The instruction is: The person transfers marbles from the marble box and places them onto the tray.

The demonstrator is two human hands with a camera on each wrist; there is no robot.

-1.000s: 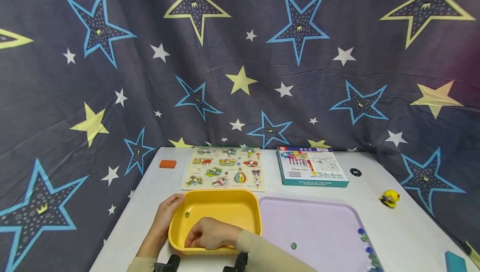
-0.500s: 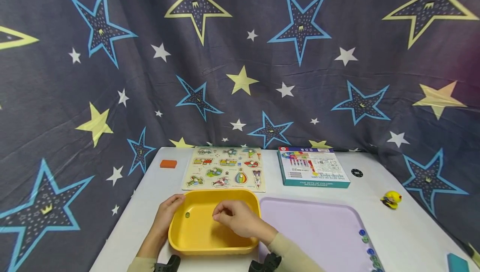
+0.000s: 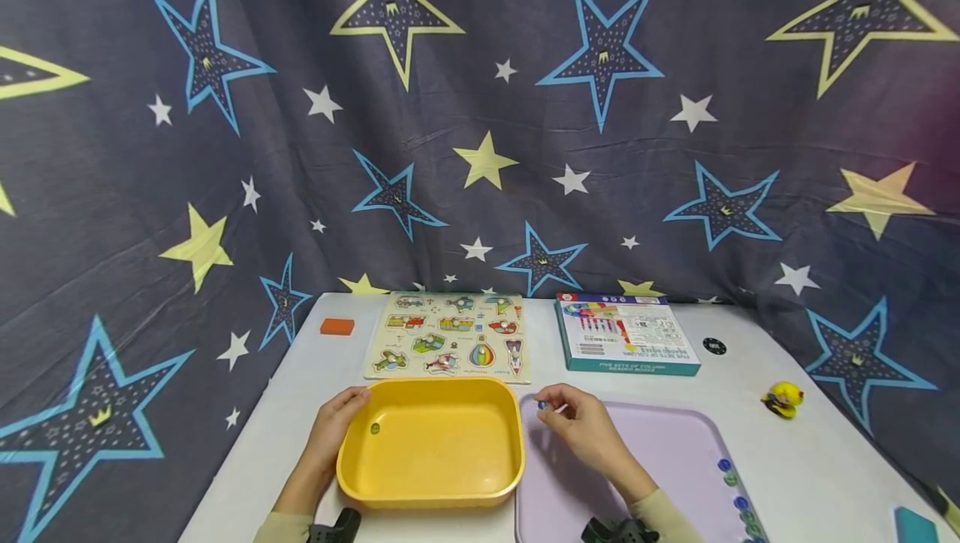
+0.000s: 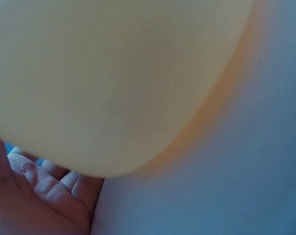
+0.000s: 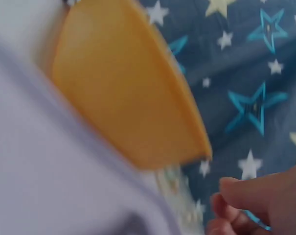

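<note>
A yellow plastic basin (image 3: 431, 489) stands near the table's front, with a small green marble (image 3: 375, 428) in its left part. My left hand (image 3: 330, 435) holds the basin by its left side, fingers round the far left corner; the left wrist view shows the palm (image 4: 45, 196) beside the basin's blurred wall (image 4: 113, 98). Over the far left corner of the lilac tray (image 3: 637, 443), my right hand (image 3: 585, 435) pinches a small blue marble (image 3: 542, 405) between thumb and fingers. In the right wrist view only part of that hand (image 5: 265, 200) shows.
Several marbles (image 3: 741, 503) line the tray's right edge. Behind lie a picture puzzle board (image 3: 450, 339) and a boxed toy (image 3: 626, 335). An orange block (image 3: 337, 326), a black disc (image 3: 714, 346), a yellow duck toy (image 3: 782, 399) and a teal block (image 3: 915, 525) sit around the table.
My right hand has come up out of the basin and moved right, over the tray, with the blue marble. My left hand stays put. The forearm now covers where a green marble lay on the tray.
</note>
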